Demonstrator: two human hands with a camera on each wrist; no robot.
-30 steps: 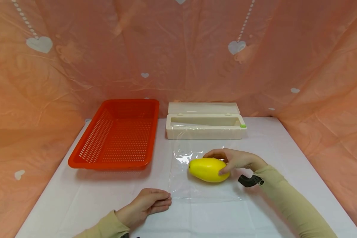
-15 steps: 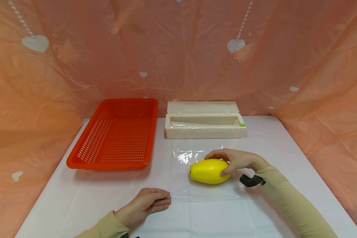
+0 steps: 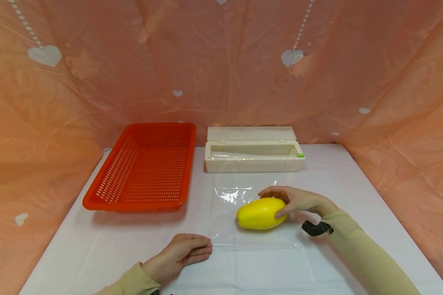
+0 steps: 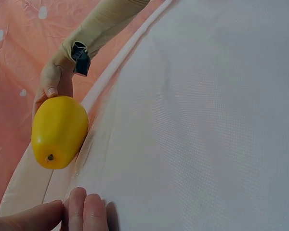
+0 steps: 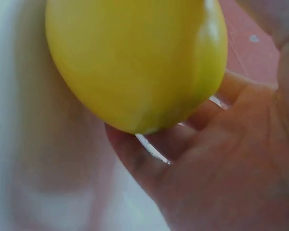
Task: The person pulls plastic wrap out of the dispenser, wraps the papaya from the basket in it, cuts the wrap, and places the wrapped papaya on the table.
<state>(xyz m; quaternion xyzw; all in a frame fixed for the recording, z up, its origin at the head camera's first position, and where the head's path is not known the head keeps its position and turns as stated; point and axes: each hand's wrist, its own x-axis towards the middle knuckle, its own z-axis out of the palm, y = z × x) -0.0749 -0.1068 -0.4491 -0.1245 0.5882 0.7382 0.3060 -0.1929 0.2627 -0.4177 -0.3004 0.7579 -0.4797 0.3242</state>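
In the head view my right hand [image 3: 297, 200] grips a smooth yellow papaya [image 3: 260, 214] by its right end, thumb on the near side and fingers over the far side. A dark stem spot on the papaya [image 4: 60, 130] faces the left wrist camera. Beneath it a sheet of clear cling film [image 3: 225, 229] lies over the white table, running forward from a cream dispenser box [image 3: 254, 164]. My left hand [image 3: 182, 252] rests at the film's near left corner, thumb tip against the index finger, pinching the film there. Whether the papaya fully rests on the film, I cannot tell.
An orange-red perforated plastic basket [image 3: 133, 206] stands at the back left. The dispenser's lid [image 3: 252, 133] is raised against the pink curtain [image 3: 229, 73], and a green slider [image 3: 300, 155] sits at its right end. The film roll is partly visible inside.
My right hand and the papaya have shifted slightly right and nearer to me. The left hand keeps its place at the film's corner.
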